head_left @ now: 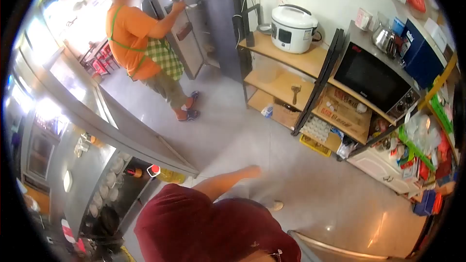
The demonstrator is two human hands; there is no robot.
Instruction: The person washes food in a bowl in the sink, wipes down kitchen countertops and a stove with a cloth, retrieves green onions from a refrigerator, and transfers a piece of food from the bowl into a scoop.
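Observation:
My left hand (252, 171) is held out in front of my dark red shirt (208, 223), above the tiled floor. It is small and blurred, so I cannot make out its fingers. Nothing that it holds can be seen. The nearest furniture is the shelf rack with a wooden top (286, 58), farther ahead and apart from the hand. My right hand is out of view.
Ahead on the left, a person in an orange shirt (133, 29) stands at an upright cabinet with its door open. A rice cooker (292, 29) and a microwave (374, 70) sit on the right-hand racks. At left, a steel counter (90, 174) has bowls beneath; an oil bottle (170, 175) stands by its end.

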